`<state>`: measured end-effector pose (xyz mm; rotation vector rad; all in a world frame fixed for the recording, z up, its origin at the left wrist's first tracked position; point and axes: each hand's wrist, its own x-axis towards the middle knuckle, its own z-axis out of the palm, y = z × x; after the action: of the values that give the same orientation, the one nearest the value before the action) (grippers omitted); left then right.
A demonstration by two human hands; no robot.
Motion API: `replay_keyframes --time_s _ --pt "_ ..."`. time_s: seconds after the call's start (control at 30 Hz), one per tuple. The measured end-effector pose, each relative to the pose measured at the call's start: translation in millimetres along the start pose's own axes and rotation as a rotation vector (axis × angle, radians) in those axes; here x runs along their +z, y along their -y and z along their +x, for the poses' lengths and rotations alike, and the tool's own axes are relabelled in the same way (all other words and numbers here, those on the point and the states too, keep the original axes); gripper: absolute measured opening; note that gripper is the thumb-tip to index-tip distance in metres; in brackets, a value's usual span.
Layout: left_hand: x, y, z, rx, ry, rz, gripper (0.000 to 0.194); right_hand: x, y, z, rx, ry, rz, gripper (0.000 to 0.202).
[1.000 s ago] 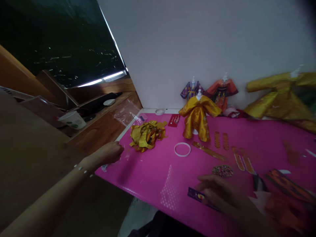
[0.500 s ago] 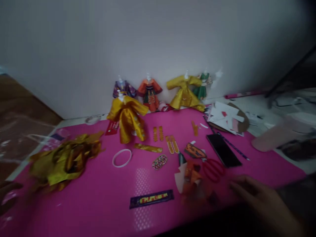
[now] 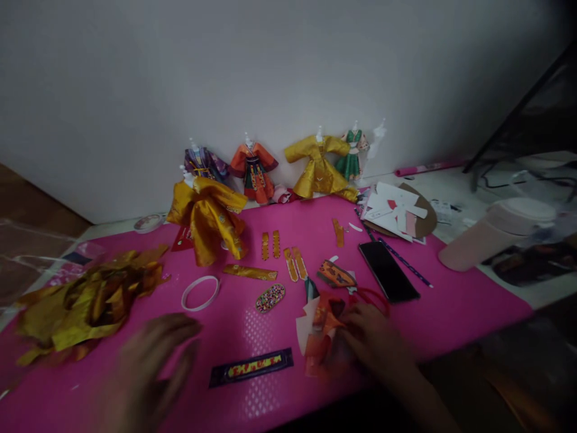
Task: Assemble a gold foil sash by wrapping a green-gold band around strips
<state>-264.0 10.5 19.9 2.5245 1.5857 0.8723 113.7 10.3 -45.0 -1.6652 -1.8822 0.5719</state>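
Note:
My left hand (image 3: 153, 367) is blurred over the pink mat (image 3: 171, 409), its fingers apart with nothing between them. It is nearest to a white ring (image 3: 201, 293) and a dark purple strip with yellow and red patterning (image 3: 251, 367). At the orange and pale fabric scraps (image 3: 322, 328), my right hand (image 3: 372, 337) has its fingertips at the right edge of the pile; whether they grip a scrap is unclear. That hand partly covers the red-handled scissors (image 3: 374, 296). A beaded oval (image 3: 270, 297) lies between the hands, farther back.
Dressed doll forms stand along the wall, one in golden yellow (image 3: 210, 219) in front. Yellow fabric scraps (image 3: 85, 307) are heaped at left. A phone (image 3: 388, 270), white paper pieces (image 3: 392, 210) and a pink tumbler (image 3: 487, 231) are at right.
The view has shifted to the right. My left hand has come in over the mat from the left edge, and my right hand has moved left to the orange scraps.

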Motion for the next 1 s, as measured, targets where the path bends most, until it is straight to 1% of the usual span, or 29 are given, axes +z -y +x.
replay_keyframes --time_s 0.03,0.07,0.13,0.17,0.23,0.3,0.37,0.5,0.53,0.6,0.67,0.77,0.83,0.87,0.9,0.93,1.0 --pt "17.1 -18.2 7.0 -0.015 0.027 -0.076 0.025 -0.5 0.6 0.4 -0.008 0.009 0.052 0.011" --pt "35.1 -37.4 13.1 -0.006 0.017 -0.169 0.023 -2.4 0.6 -0.2 -0.003 0.010 0.116 0.013" --pt "68.9 -73.7 22.8 -0.017 0.007 -0.355 0.016 -9.1 -0.4 -3.5 0.040 -0.016 0.252 0.016" --pt "83.0 -88.7 26.8 -0.035 0.017 -0.435 0.013 -13.0 -0.8 -5.7 0.071 -0.028 0.314 0.017" --pt "103.3 -109.6 33.9 -0.118 0.075 -0.562 0.012 -19.9 -1.0 -10.1 0.135 -0.018 0.421 0.021" --pt "114.2 -118.9 40.2 -0.189 0.120 -0.671 0.014 -24.4 0.1 -13.3 0.198 0.024 0.512 0.026" --pt "119.0 -120.9 45.3 -0.237 0.178 -0.758 0.022 -26.1 2.1 -15.0 0.239 0.069 0.601 0.029" --pt "121.8 -123.7 49.3 -0.309 0.327 -0.909 0.059 -27.9 7.6 -15.4 0.315 0.132 0.736 0.029" --pt "121.6 -125.9 49.2 -0.324 0.348 -0.944 0.064 -29.4 9.0 -15.2 0.329 0.143 0.760 0.030" --pt "119.3 -131.1 48.1 -0.333 0.351 -0.983 0.062 -33.9 10.8 -14.5 0.340 0.129 0.808 0.031" --pt "114.0 -134.8 46.6 -0.289 0.353 -0.975 0.048 -39.9 10.8 -12.4 0.339 0.084 0.867 0.031" --pt "104.0 -134.1 46.6 -0.203 0.411 -0.972 0.025 -49.0 8.4 -5.4 0.358 0.049 0.972 0.033" --pt "99.8 -130.7 50.3 -0.186 0.421 -0.955 0.015 -54.0 8.4 1.5 0.343 0.067 0.986 0.037" --pt "99.0 -129.2 53.7 -0.181 0.397 -0.925 0.013 -56.2 9.8 5.2 0.329 0.081 0.969 0.039" --pt "98.9 -128.3 58.0 -0.172 0.363 -0.886 0.014 -58.1 12.4 8.7 0.315 0.099 0.949 0.040" --pt "99.3 -128.2 63.1 -0.155 0.329 -0.849 0.019 -59.8 16.1 11.7 0.306 0.118 0.938 0.041" --pt "100.2 -131.0 74.8 -0.113 0.286 -0.825 0.042 -62.6 25.3 16.0 0.293 0.161 0.976 0.041"
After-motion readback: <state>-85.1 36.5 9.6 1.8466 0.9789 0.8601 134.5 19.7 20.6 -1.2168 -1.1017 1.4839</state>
